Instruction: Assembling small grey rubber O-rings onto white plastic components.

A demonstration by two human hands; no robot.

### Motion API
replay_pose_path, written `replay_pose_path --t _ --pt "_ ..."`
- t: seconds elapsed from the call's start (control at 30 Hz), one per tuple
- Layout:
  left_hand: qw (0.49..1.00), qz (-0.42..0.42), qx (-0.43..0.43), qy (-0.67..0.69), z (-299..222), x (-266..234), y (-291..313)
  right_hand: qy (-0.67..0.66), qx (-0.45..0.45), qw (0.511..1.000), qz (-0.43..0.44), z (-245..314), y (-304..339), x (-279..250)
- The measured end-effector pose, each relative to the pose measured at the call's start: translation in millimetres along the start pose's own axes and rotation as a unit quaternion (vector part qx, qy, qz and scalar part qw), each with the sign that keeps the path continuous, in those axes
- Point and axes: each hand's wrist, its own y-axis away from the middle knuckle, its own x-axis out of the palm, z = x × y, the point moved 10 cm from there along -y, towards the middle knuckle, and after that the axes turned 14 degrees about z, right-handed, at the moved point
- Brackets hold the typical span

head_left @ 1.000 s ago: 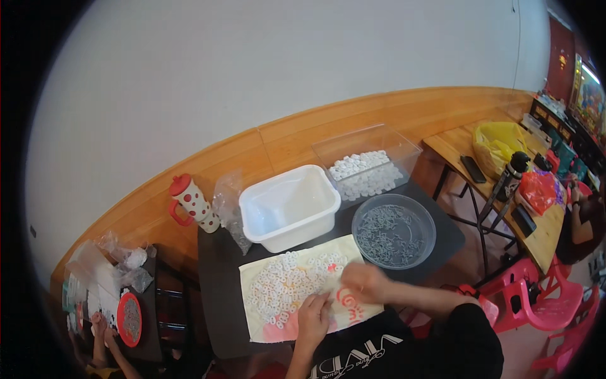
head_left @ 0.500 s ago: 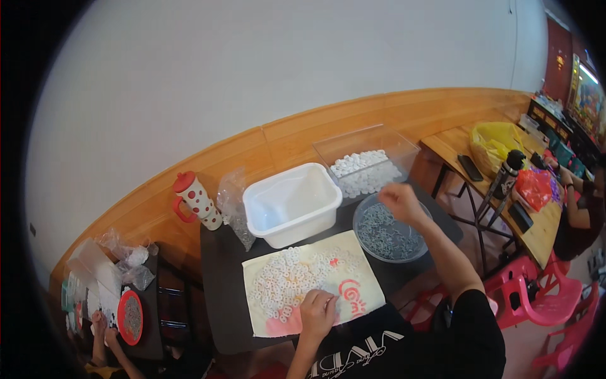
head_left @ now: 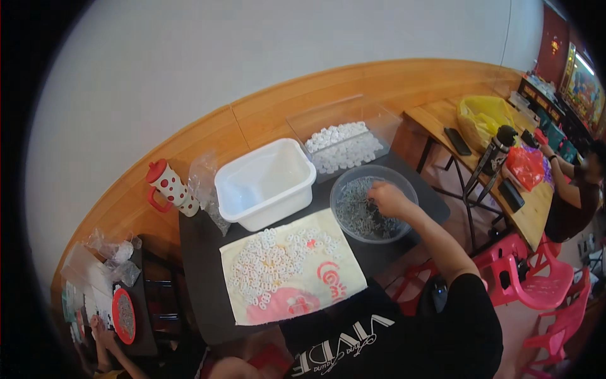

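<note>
My right hand (head_left: 387, 200) reaches into a clear round bowl (head_left: 410, 185) of small grey metal pieces (head_left: 357, 211) that look like screws. Its fingers are curled together at the heap; whatever they pinch is hidden. Of my left arm (head_left: 231, 367), only a blurred, skin-coloured part shows at the lower edge, so its fingers cannot be made out. On the dark table (head_left: 197, 271), a cream cloth (head_left: 351, 262) with red print carries many small white pieces (head_left: 268, 262) with openings in them, mostly spread over its left side.
Behind the cloth stand a white tub (head_left: 265, 213), a clear bin (head_left: 379, 120) of white pieces, a plastic bag (head_left: 205, 189) and a red-lidded spotted tumbler (head_left: 170, 186). People work at side tables: a red tray (head_left: 132, 318) at left, a yellow bag (head_left: 483, 114) and pink chairs (head_left: 544, 284) at right.
My right hand has dropped from above the bowl into the metal pieces. My left hand has left the cloth toward the lower edge. The whole view has shifted.
</note>
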Motion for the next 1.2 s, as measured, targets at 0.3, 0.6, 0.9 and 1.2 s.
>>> replay_pose_path --t 0.3,0.6,0.9,1.2 --pt "0.986 0.096 0.120 0.071 -1 24 17 -0.084 -0.038 0.995 -0.031 0 4 -11" --pt "0.933 0.119 0.291 0.174 -61 34 21 -0.099 -0.064 0.992 -0.047 3 21 -27" --pt "0.862 0.142 0.414 0.255 -107 49 50 -0.068 -0.062 0.996 0.021 14 17 -14" --pt "0.766 0.171 0.526 0.328 -150 75 67 -0.105 -0.186 0.976 0.039 54 11 5"
